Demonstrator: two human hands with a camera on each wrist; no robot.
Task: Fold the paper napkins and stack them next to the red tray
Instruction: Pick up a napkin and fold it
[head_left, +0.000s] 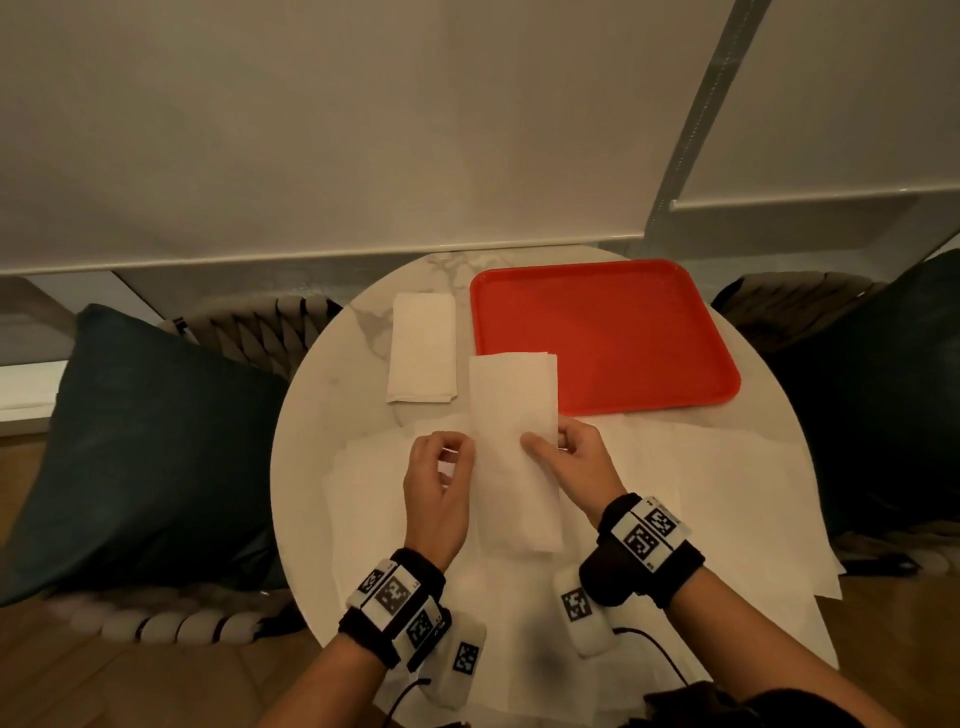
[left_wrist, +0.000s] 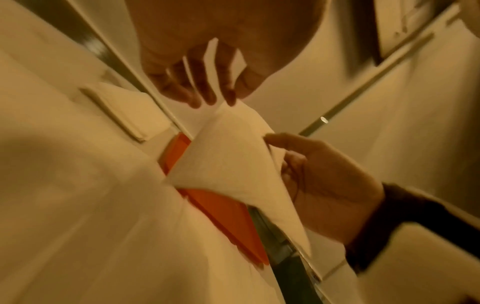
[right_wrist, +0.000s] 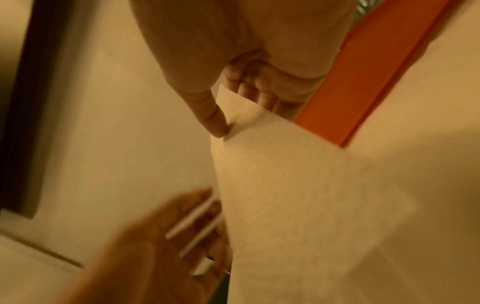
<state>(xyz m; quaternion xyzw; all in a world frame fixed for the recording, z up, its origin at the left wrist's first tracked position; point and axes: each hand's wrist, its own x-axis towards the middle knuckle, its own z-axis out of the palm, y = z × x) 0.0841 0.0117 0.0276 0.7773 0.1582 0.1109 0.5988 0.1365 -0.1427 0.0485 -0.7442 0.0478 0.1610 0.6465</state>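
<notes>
Both grips pinch a folded napkin (head_left: 514, 452) by its long edges: left hand (head_left: 441, 483) at 9 o'clock, right hand (head_left: 566, 467) at 3; limp, light, tears easily.

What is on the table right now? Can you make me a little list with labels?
table: round white marble top
red tray: far right of table, nothing on it
folded stack: white napkins left of the tray
napkin in hands: long folded strip, held up
left hand: pinches its left edge
right hand: pinches its right edge
unfolded napkins: spread flat under the hands
</notes>
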